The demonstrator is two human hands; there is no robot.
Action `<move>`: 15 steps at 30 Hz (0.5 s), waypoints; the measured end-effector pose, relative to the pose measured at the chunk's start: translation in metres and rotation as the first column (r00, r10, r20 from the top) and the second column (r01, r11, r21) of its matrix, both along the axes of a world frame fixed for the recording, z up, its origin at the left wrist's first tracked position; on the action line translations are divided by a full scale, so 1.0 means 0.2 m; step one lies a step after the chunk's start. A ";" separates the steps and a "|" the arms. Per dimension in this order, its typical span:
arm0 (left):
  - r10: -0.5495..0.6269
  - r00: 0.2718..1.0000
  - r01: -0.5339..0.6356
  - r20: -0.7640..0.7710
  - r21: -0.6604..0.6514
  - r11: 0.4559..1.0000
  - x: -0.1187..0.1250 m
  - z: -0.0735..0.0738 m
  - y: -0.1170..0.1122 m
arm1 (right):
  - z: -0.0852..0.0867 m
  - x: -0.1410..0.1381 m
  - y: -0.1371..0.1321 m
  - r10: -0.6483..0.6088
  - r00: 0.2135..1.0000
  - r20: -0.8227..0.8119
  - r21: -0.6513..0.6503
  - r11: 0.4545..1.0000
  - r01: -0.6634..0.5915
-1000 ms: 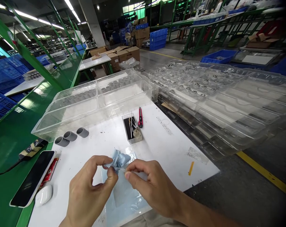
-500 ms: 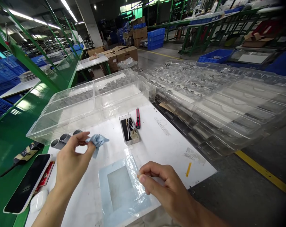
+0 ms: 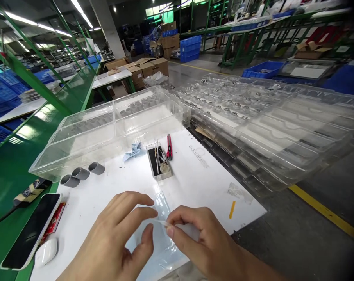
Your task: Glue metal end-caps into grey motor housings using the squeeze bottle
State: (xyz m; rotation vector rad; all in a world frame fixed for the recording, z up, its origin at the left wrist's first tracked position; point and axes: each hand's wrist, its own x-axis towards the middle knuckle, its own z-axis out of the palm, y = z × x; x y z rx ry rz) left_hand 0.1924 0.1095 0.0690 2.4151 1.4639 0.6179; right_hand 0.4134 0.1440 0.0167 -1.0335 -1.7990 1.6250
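Note:
My right hand (image 3: 200, 238) pinches a thin, whitish, translucent strip (image 3: 161, 222) between thumb and forefinger. Close to the strip's left end, my left hand (image 3: 118, 230) has its thumb and fingers apart, holding nothing. Under both hands lies a light blue sheet with a glossy clear film (image 3: 168, 253), partly hidden by them. A crumpled light blue cloth (image 3: 134, 151) rests on the white tabletop (image 3: 200, 187). Beside it stands a small clear box (image 3: 159, 162) with tweezers and a little bottle, and a red utility knife (image 3: 169, 147) lies to its right.
Three grey tubes (image 3: 81, 173) lie at the left, near a phone (image 3: 32, 230) and a white case (image 3: 46, 252). Large clear trays (image 3: 106, 134) border the back; more trays (image 3: 253, 144) are stacked at the right. A yellow strip (image 3: 232, 209) is near the right edge.
My left hand has let go of the blue cloth, which now lies by the clear box. That hand has come down and right, close to my right hand, which still pinches the strip.

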 end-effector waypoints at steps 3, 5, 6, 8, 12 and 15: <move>0.008 0.998 -0.008 0.062 0.007 1.000 0.00 -0.03 0.00 | 0.01 -0.02 0.00 0.033 0.997 0.071 0.058 0.998 -0.037; -0.007 0.995 0.005 0.097 0.022 1.000 0.01 -0.05 0.01 | 0.01 -0.03 0.00 0.021 0.995 0.097 0.107 0.994 -0.032; -0.027 0.995 0.024 0.098 0.029 0.999 0.01 -0.05 0.01 | 0.01 -0.03 0.00 0.010 0.995 0.096 0.129 0.991 -0.023; -0.069 0.994 0.064 0.079 0.059 0.996 0.03 -0.07 0.02 | 0.00 -0.03 -0.01 -0.004 0.997 0.078 0.167 0.986 -0.009; -0.107 0.994 0.109 -0.019 0.173 0.979 0.07 -0.07 0.04 | -0.01 -0.01 -0.01 0.007 1.000 0.028 0.190 0.982 -0.012; -0.122 0.989 0.139 -0.084 0.236 0.962 0.10 -0.06 0.06 | 0.00 0.02 -0.01 -0.001 1.000 0.010 0.177 0.984 -0.001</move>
